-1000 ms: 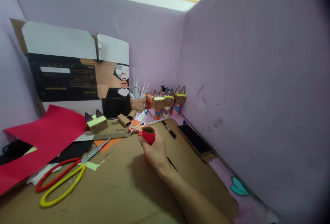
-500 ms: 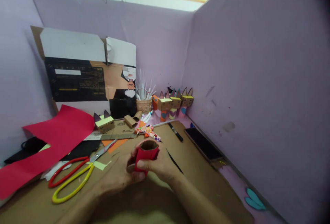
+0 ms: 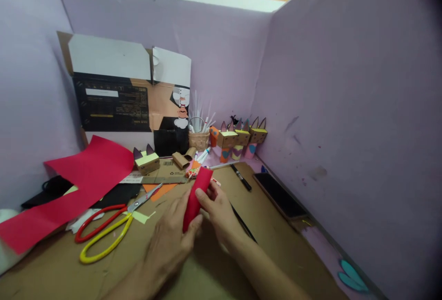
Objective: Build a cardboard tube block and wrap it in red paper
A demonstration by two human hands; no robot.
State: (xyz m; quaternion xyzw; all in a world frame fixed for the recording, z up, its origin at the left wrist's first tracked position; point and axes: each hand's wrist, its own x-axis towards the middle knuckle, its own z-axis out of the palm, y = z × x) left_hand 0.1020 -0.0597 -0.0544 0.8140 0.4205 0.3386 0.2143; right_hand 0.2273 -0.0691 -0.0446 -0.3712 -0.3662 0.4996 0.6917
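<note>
Both hands hold a cardboard tube covered in red paper, above the cardboard sheet in the middle. It leans with its top away to the right, and its open end is out of sight now. My left hand is closed round its left side and lower end. On the right side, my right hand presses its thumb on the red face, with fingers behind. A floral-patterned glue gun lies just beyond, partly hidden by the tube. Scissors with red and yellow handles rest left of my hands.
Red paper spreads over the left side near a small cat-eared cardboard box. Further back stand a pen basket and several cat-eared figures. A black marker and a phone lie right, beside the purple wall.
The red tube has tipped from nearly upright, with its hollow top showing, to slanting with its long side showing. My hands have shifted their grip along it. The view has swung slightly left.
</note>
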